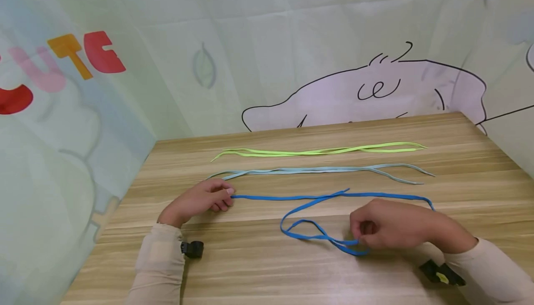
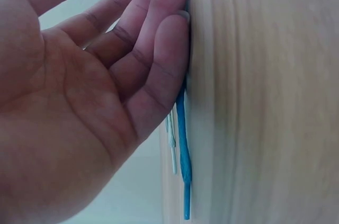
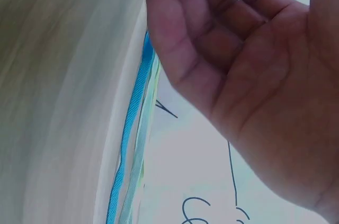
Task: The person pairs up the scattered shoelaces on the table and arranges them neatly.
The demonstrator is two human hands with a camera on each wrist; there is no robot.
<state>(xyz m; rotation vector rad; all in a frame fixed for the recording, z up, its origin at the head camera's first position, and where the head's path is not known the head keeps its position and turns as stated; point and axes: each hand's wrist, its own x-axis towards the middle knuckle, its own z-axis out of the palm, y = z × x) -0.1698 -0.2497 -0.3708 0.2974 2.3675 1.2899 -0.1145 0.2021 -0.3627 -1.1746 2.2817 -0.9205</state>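
Observation:
A blue shoelace (image 1: 267, 198) lies nearest on the wooden table. One length runs straight across; another bends into loops in front of it. My left hand (image 1: 204, 198) rests at the left end of the straight length, fingers loosely bent and fingertips against the lace. In the left wrist view, the blue lace's tip (image 2: 186, 200) sticks out past the little finger. My right hand (image 1: 392, 224) pinches the looped part between thumb and forefinger, low over the table. Behind the right fingers, the straight blue length (image 3: 127, 134) shows in the right wrist view.
Beyond the blue lace, a pale blue shoelace (image 1: 308, 170) lies stretched out with split ends. Farther back is a yellow-green shoelace (image 1: 292, 153), laid roughly parallel. A printed cloth (image 1: 233, 73) hangs along the table's back and left edges.

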